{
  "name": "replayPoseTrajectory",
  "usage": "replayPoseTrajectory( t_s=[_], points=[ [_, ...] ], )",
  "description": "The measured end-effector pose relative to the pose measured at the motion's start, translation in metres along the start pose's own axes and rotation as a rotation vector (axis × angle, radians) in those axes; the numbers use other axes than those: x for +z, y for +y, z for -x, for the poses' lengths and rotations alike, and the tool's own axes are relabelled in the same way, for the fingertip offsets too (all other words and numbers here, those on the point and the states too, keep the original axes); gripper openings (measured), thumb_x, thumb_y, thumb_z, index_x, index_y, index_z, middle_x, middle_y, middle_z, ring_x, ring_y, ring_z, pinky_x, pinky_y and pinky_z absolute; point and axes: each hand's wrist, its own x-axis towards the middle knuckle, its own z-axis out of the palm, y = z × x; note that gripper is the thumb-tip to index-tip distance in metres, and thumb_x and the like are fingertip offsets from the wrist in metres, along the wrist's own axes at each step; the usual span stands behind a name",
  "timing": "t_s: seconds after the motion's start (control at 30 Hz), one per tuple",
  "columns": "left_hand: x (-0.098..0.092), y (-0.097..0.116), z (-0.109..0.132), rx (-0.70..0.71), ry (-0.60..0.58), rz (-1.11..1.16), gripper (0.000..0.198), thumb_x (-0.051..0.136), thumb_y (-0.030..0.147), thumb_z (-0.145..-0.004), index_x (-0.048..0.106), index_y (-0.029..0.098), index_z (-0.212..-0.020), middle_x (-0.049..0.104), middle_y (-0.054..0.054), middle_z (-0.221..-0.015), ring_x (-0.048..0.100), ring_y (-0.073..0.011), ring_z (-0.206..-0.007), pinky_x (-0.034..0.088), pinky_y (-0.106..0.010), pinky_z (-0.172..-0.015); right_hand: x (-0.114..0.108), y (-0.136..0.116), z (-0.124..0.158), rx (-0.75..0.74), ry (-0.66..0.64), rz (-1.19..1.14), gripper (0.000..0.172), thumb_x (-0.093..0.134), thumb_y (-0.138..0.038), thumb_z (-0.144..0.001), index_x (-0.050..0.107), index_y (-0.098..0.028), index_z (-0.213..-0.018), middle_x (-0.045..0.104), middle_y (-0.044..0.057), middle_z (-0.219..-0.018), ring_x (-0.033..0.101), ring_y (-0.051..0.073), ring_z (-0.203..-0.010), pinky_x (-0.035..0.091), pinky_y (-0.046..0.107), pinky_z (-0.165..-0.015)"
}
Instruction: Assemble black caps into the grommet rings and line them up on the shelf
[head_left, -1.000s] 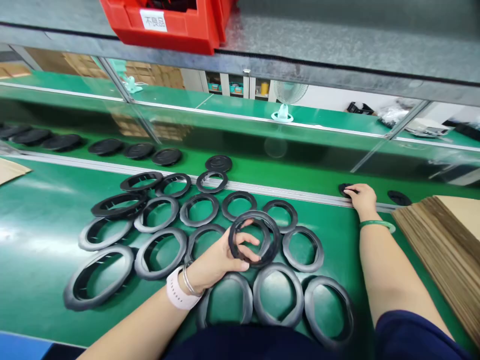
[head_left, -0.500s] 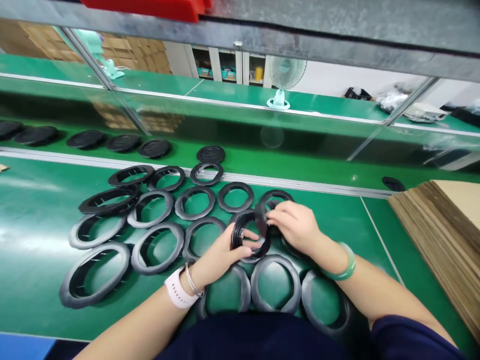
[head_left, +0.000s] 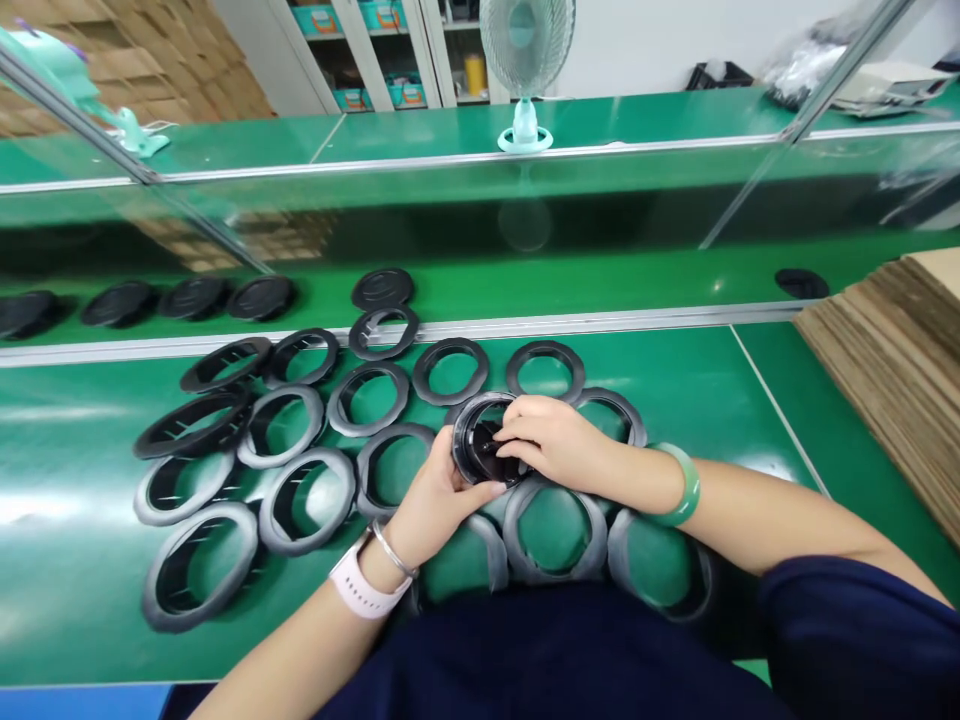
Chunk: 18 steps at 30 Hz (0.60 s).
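Note:
My left hand (head_left: 435, 490) is closed around the lower left side of a black plastic ring (head_left: 463, 437), held above the green table. My right hand (head_left: 555, 440) reaches over the ring from the right, its fingers bent into the opening. Those fingertips pinch a glossy black disc-like piece (head_left: 486, 462) that sits inside the ring, partly hidden by the fingers. Around both hands lie several loose rings: a grey one (head_left: 512, 530) just below, a black one (head_left: 517, 365) behind, and another grey one (head_left: 367, 470) to the left.
Several black round lids (head_left: 260, 298) lie along the back strip beyond a metal rail (head_left: 637, 318). Stacked cardboard (head_left: 885, 340) stands at the right. A clear partition crosses behind, with a mint fan (head_left: 525, 130) beyond it.
My right hand has moved left and brought the dark piece from beside the ring into its opening. My left hand still holds the ring. The head view has tilted up.

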Motion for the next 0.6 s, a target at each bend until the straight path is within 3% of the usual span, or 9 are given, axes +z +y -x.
replayPoseTrajectory(
  t_s=[0.1, 0.3, 0.43, 0.6],
  points=[
    [0.000, -0.001, 0.001, 0.007, 0.012, -0.041, 0.064, 0.083, 0.031, -0.071, 0.043, 0.024, -0.121, 0.064, -0.004, -0.116, 0.065, -0.0235, -0.108, 0.057, -0.041, -0.092, -0.002, -0.001, 0.000, -0.046, 0.023, 0.058, 0.010, 0.065, -0.022, -0.094, 0.070, -0.017, -0.087, 0.069, 0.005, -0.086, 0.063, 0.018, -0.081, 0.052, 0.032, -0.078],
    [0.000, -0.001, 0.001, 0.000, 0.028, -0.052, 0.063, 0.082, 0.032, -0.070, 0.046, 0.022, -0.121, 0.066, -0.005, -0.115, 0.065, -0.0222, -0.106, 0.058, -0.034, -0.087, -0.007, -0.005, 0.004, -0.169, 0.193, 0.157, 0.015, 0.058, -0.028, -0.099, 0.067, -0.018, -0.093, 0.068, 0.003, -0.080, 0.060, 0.015, -0.071, 0.048, 0.029, -0.067],
    [0.002, 0.001, 0.003, -0.013, 0.070, -0.096, 0.065, 0.085, 0.032, -0.067, 0.046, 0.022, -0.119, 0.066, -0.005, -0.113, 0.066, -0.0236, -0.105, 0.059, -0.036, -0.086, -0.010, -0.004, 0.006, -0.323, 0.160, 0.389, 0.012, 0.055, -0.020, -0.099, 0.066, -0.017, -0.096, 0.063, 0.003, -0.073, 0.056, 0.016, -0.066, 0.043, 0.030, -0.058],
    [0.005, 0.006, 0.004, -0.031, 0.100, -0.050, 0.063, 0.086, 0.027, -0.064, 0.047, 0.022, -0.113, 0.068, -0.002, -0.106, 0.069, -0.0234, -0.102, 0.059, -0.038, -0.091, -0.010, -0.002, 0.007, -0.372, 0.127, 0.520, 0.015, 0.051, -0.016, -0.099, 0.066, -0.017, -0.095, 0.061, 0.002, -0.072, 0.052, 0.015, -0.064, 0.040, 0.031, -0.056]
  ],
)
